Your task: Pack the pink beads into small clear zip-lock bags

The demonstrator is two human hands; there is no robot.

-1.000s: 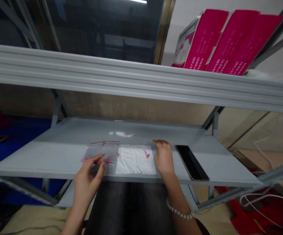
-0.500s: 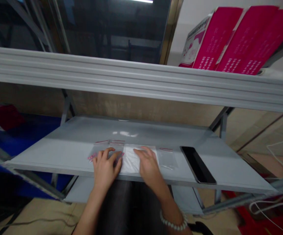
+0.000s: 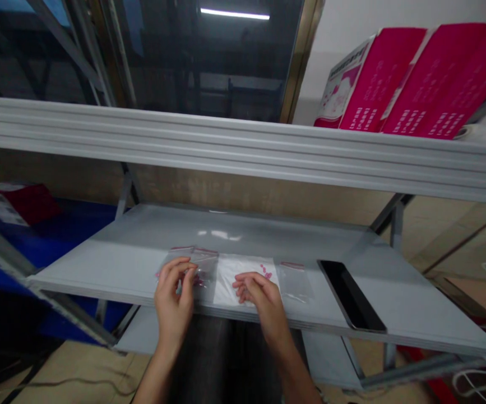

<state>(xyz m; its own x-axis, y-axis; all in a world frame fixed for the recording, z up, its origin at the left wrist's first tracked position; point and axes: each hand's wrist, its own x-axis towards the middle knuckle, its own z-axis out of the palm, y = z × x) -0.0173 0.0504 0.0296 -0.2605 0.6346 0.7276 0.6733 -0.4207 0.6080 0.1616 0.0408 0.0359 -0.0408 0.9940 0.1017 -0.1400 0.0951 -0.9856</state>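
My left hand (image 3: 175, 297) hovers over small clear zip bags (image 3: 204, 261) with red seal lines, its thumb and fingertips drawn close together. Whatever may lie between them is too small to make out. Small pink pieces (image 3: 200, 280) show in the bags beside these fingers. Over a white sheet or packet (image 3: 226, 275), my right hand (image 3: 263, 300) is loosely curled, fingers slightly fanned, with nothing visible in it. Several small pink pieces (image 3: 267, 273) lie on the white surface just beyond its knuckles. Another clear zip bag (image 3: 295, 283) lies flat to its right.
A black phone (image 3: 352, 297) lies on the grey shelf (image 3: 268, 230), right of the bags. Above runs a ribbed metal beam (image 3: 226, 143), with tall magenta boxes (image 3: 415, 84) behind it. At left, a red-and-white box (image 3: 19, 202) rests on a blue surface (image 3: 83, 219).
Both hands have lifted a little and drawn apart from the white surface. Pink pieces now show on its right side. The camera view has shifted slightly.
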